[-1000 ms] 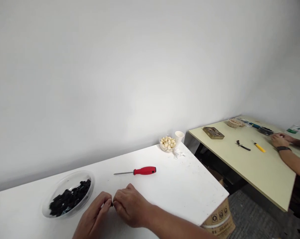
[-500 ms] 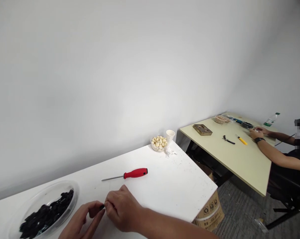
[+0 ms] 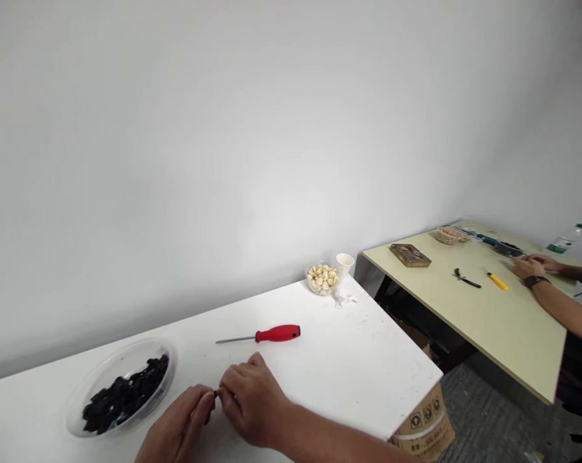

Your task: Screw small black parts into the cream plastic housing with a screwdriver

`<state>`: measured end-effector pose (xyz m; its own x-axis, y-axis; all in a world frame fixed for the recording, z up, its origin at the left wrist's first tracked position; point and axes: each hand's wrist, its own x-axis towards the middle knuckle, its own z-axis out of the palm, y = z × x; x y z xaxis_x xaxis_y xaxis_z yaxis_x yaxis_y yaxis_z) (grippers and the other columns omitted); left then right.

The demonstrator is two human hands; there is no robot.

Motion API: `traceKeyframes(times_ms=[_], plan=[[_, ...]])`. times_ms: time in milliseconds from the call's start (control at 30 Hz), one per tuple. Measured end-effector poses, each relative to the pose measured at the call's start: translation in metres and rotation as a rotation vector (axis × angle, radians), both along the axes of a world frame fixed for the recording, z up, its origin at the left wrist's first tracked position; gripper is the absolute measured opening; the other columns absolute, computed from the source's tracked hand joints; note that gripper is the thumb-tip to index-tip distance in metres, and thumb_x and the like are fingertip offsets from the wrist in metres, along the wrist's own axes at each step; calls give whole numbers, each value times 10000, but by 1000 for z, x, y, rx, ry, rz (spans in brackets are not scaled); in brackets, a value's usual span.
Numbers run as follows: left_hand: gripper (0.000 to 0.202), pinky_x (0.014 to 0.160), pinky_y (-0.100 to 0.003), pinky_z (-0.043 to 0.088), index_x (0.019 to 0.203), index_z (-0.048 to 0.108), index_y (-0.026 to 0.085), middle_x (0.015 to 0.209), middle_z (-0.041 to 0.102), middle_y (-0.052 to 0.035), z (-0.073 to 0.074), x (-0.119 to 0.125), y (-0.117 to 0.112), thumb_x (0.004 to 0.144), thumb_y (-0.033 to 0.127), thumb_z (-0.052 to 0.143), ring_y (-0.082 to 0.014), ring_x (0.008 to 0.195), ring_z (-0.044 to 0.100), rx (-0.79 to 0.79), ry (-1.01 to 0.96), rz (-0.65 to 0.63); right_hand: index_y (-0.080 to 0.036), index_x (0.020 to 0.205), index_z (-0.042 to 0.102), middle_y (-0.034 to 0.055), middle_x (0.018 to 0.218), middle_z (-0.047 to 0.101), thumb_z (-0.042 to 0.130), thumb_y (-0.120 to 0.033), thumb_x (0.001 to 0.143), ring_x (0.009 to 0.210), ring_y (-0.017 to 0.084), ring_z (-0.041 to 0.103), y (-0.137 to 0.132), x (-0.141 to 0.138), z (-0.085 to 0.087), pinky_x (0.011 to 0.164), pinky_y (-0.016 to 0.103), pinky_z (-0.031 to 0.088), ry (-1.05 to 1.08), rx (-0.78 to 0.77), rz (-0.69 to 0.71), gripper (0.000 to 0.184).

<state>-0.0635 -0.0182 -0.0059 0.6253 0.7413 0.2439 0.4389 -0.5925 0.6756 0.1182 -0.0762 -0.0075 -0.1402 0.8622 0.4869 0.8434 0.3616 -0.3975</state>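
Observation:
Both my hands meet over the near part of the white table. A small black piece shows between their fingertips; its kind is too small to make out. My left hand pinches it from the left, fingers closed. My right hand is closed at its other side, thumb and curled fingers pressed together. Left of my hands is a clear plastic bowl with many black pieces in it. A red-handled screwdriver lies just beyond my right hand.
At the table's far corner stand a clear bowl of pale, nut-like pieces, a paper cup and crumpled white tissue. Another person's hands work at a yellowish table with pliers and a yellow-handled tool. A cardboard box stands below.
The view has turned left, so everything sits further right. My left fingers have closed together around the black piece, which was more exposed before; my right hand stays closed beside it.

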Motion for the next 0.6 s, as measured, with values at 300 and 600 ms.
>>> traceKeyframes(times_ms=[300, 600], plan=[[481, 646, -265, 443, 680, 497, 227, 647, 587, 18, 10, 2, -8, 1071, 409, 282, -165, 630, 588, 19, 28, 44, -235, 957, 490, -10, 854, 640, 406, -206, 1040, 758, 159, 558, -9, -2, 4, 811, 335, 347, 158, -59, 73, 121], [568, 643, -274, 403, 642, 517, 210, 589, 577, 13, 20, 2, -20, 1080, 470, 267, -165, 595, 555, -291, -42, 41, -255, 995, 516, -4, 874, 637, 378, -224, 1071, 787, 187, 537, -16, -1, 9, 815, 354, 384, 352, -116, 119, 161]])
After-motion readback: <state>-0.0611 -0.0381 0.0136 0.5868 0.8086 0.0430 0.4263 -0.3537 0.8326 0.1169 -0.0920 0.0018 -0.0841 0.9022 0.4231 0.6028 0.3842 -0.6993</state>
